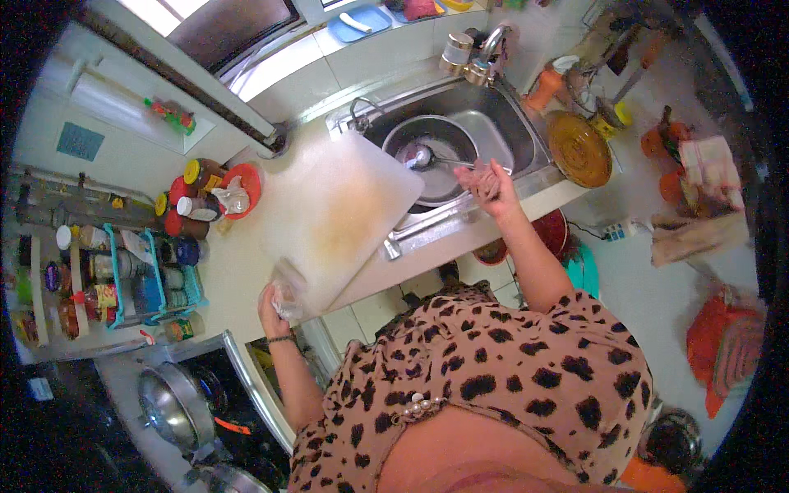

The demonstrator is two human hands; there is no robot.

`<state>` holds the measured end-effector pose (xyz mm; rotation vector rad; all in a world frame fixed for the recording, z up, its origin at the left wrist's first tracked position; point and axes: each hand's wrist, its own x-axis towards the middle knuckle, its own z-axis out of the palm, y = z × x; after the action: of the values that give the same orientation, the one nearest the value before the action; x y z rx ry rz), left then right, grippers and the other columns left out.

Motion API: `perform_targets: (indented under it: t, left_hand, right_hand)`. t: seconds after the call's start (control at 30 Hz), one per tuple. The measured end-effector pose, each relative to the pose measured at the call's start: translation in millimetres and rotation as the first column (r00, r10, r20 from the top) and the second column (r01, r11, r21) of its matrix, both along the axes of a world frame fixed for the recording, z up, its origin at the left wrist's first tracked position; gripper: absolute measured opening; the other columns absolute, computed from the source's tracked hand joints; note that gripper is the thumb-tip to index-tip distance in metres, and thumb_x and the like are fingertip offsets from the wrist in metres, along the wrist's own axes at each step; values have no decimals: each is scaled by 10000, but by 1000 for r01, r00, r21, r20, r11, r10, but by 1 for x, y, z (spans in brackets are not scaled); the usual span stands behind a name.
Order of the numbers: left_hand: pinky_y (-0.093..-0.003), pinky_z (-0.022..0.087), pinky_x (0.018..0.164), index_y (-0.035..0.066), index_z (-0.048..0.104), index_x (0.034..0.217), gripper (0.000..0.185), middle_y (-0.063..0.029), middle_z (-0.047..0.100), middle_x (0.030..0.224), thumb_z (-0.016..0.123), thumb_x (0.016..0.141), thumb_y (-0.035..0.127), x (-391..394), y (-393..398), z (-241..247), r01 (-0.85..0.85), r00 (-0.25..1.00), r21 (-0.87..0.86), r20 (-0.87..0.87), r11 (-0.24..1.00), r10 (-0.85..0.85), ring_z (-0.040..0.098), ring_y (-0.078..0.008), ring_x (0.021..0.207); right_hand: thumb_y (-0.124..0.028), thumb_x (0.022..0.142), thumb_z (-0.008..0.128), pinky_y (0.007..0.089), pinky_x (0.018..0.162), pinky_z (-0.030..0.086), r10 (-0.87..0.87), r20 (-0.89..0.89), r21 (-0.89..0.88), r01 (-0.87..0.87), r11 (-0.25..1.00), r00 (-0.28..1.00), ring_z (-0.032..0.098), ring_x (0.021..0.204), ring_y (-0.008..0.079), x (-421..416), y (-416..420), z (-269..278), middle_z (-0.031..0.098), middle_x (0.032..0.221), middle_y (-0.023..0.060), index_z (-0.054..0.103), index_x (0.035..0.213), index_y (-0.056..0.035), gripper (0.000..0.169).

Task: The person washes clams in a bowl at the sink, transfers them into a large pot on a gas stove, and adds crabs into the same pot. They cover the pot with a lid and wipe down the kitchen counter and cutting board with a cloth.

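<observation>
My left hand (271,311) is at the counter's front edge, closed on a small clear plastic container (286,296) that is blurred. Above the sink's front rim, my right hand (493,191) is raised with fingers bent around something pinkish and translucent (481,180), perhaps thin plastic or a piece of food. Between the hands lies a white cutting board (345,215) with a brownish stain, one corner over the sink. In the steel sink (524,132) stands a round metal pot (400,132) with a ladle (420,156) in it.
An amber glass plate (579,149) leans right of the sink, beneath the faucet's (493,43) side wall. Jars (200,172) and a red bowl (251,185) stand at the counter's left. Turquoise baskets (194,289) hold more jars. A stove with a metal pan (175,407) is at lower left.
</observation>
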<state>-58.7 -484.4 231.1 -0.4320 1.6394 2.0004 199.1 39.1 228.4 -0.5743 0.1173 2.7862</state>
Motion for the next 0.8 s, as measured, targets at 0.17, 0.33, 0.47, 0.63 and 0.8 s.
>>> perform_targets:
  t: [0.17,0.33,0.47,0.63,0.8]
  left_hand:
    - [-316,509,702,54,582,1024,248,-67,633,932,535,868,241,30,24,4,-75,994,-111,-89,991,65,612,-179,811]
    - [-318,491,786,-3,562,1065,268,-87,602,992,581,830,124,38,104,3,-66,997,65,-31,996,68,577,-184,912]
    - [-306,496,755,-4,556,1056,277,-89,607,974,611,817,124,37,149,1,-131,985,-15,-111,991,128,587,-183,888]
    - [-308,507,710,6,552,1026,255,-97,613,931,627,806,109,20,162,-6,-124,989,-41,-80,991,120,600,-190,839]
    - [-301,503,730,28,549,1022,254,-84,600,956,640,792,84,19,156,-15,-98,989,-203,-125,974,74,587,-173,851]
  right_hand:
    - [-272,835,629,227,439,367,-134,280,425,2,905,951,480,586,127,-29,89,-24,542,902,51,536,1041,-114,276]
    - [-450,859,536,264,406,381,-242,632,628,-305,716,736,470,543,137,-42,183,-57,508,736,26,539,1040,-127,370]
    - [-444,897,446,259,432,345,-407,680,709,-405,577,610,423,504,122,-56,186,-58,502,663,16,534,872,-113,344]
    - [-433,880,453,280,460,385,-604,708,603,-759,245,367,509,548,132,-25,210,-133,584,678,48,590,872,-80,379]
    - [-410,876,482,277,476,427,-292,688,724,-654,219,664,548,575,143,-78,123,-129,605,725,76,581,938,-67,362]
